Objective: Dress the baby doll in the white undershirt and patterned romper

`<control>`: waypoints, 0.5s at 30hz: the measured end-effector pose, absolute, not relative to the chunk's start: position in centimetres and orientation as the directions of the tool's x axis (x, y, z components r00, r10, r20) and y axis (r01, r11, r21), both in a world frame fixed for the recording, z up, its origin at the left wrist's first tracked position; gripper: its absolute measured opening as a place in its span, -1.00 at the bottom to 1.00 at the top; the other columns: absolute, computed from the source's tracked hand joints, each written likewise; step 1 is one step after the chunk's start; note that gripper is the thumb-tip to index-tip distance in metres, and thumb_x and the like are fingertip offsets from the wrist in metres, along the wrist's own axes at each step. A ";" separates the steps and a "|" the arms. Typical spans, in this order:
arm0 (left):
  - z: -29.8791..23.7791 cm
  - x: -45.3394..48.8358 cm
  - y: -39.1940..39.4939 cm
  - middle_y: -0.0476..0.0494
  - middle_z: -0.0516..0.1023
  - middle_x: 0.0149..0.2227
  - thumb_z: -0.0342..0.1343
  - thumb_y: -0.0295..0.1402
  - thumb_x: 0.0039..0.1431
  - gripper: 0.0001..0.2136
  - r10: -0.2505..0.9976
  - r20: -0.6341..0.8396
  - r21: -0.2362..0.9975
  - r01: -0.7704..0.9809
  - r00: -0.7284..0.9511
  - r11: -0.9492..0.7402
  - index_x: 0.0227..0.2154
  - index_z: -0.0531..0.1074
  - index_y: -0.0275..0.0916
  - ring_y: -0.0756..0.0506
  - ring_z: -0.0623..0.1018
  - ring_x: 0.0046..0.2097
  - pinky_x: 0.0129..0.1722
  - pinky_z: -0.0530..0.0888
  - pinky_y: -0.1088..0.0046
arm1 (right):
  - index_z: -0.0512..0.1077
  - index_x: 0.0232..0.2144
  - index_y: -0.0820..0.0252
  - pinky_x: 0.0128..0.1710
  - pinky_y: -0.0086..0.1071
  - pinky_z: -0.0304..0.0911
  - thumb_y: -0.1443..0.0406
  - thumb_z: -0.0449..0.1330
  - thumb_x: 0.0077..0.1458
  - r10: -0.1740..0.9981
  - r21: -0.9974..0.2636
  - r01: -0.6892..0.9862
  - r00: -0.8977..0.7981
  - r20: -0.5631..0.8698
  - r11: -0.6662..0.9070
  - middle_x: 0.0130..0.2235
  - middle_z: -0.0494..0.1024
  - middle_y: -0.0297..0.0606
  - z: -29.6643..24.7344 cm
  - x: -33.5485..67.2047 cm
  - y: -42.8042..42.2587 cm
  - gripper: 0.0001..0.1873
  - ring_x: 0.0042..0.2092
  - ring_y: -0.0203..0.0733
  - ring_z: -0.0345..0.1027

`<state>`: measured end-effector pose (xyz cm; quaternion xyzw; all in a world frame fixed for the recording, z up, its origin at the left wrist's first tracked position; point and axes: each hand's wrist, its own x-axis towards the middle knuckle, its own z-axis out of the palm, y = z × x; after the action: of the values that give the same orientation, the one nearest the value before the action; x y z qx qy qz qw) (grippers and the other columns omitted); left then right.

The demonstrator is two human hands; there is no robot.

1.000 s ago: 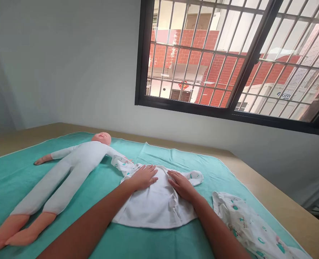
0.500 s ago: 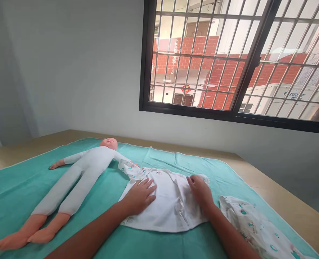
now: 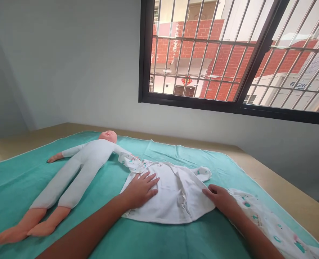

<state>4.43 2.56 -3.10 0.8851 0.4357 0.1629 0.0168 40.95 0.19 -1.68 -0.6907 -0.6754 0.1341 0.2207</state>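
A small white baby shirt [image 3: 167,194] lies spread out, its plain inner side up and its printed sleeves showing at the top corners. My left hand [image 3: 142,189] rests flat on the shirt's left half with the fingers spread. At the right edge, my right hand [image 3: 220,198] pinches the shirt's fabric between thumb and fingers. Left of the shirt lies a baby doll [image 3: 91,154] on its back, in a white body suit, one arm reaching to the shirt's left sleeve.
A turquoise cloth [image 3: 100,201] covers most of the wooden table [image 3: 256,162]. Printed white baby clothing [image 3: 273,219] lies at the right, partly under my right forearm. Behind stand a grey wall and a barred window [image 3: 197,54].
My right hand has moved right and toward me, from the shirt's upper right to its side edge, drawing that edge outward. The right sleeve is now uncovered. My left hand stays in place.
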 end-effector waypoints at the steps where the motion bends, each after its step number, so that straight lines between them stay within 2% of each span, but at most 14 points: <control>1: -3.2 4.3 2.6 -0.08 0.25 0.30 -0.17 -0.04 0.33 -0.54 0.783 0.272 0.171 0.772 0.560 -0.612 0.25 0.18 0.07 -0.29 0.22 0.29 0.21 0.18 0.00 | 0.06 -0.63 0.12 -0.52 -0.42 -0.05 -0.01 0.03 0.07 0.994 -0.524 0.852 0.057 0.095 0.002 -0.59 0.26 -0.41 -1.7 41.4 0.4 -0.56 -0.49 -0.26 0.14; 4: -3.2 3.7 2.8 -0.11 0.25 0.30 -0.18 -0.01 0.33 -0.55 0.806 0.264 0.159 0.800 0.530 -0.579 0.22 0.24 0.06 -0.30 0.23 0.30 0.18 0.19 -0.03 | 0.04 -0.62 0.12 -0.52 -0.43 -0.06 -0.02 0.04 0.03 0.996 -0.582 0.812 0.079 0.045 -0.038 -0.59 0.19 -0.44 -1.8 42.3 0.5 -0.57 -0.49 -0.29 0.09; 9: -2.8 2.8 3.2 -0.13 0.25 0.30 -0.14 -0.02 0.31 -0.56 0.809 0.246 0.113 0.813 0.534 -0.571 0.19 0.27 0.06 -0.30 0.23 0.29 0.19 0.14 -0.07 | 0.06 -0.63 0.13 -0.50 -0.43 -0.08 0.00 0.05 0.04 0.999 -0.550 0.835 0.043 0.014 -0.028 -0.58 0.18 -0.44 -1.4 41.9 0.1 -0.58 -0.47 -0.30 0.07; 12: -2.4 2.8 3.3 -0.14 0.30 0.26 -0.09 -0.04 0.29 -0.60 0.811 0.246 0.103 0.817 0.532 -0.567 0.12 0.34 0.02 -0.29 0.25 0.28 0.20 0.14 -0.06 | 0.09 -0.63 0.14 -0.49 -0.42 -0.03 -0.07 0.01 0.09 0.998 -0.533 0.846 0.036 0.046 -0.006 -0.59 0.24 -0.42 -1.1 41.4 -0.2 -0.52 -0.48 -0.28 0.11; 15: -1.9 3.5 3.0 -0.15 0.37 0.22 -0.14 -0.09 0.33 -0.63 0.810 0.262 0.125 0.814 0.525 -0.568 0.04 0.42 -0.06 -0.26 0.27 0.27 0.22 0.15 0.01 | 0.24 -0.57 0.11 -0.48 -0.39 0.10 -0.11 -0.02 0.13 0.984 -0.515 0.857 0.108 0.140 -0.020 -0.53 0.40 -0.38 -1.0 41.1 -0.5 -0.52 -0.46 -0.22 0.25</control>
<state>3.45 3.03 -1.85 0.8731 0.4650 0.1465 -0.0064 41.07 -0.47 -0.98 -0.7023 -0.6553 0.1296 0.2460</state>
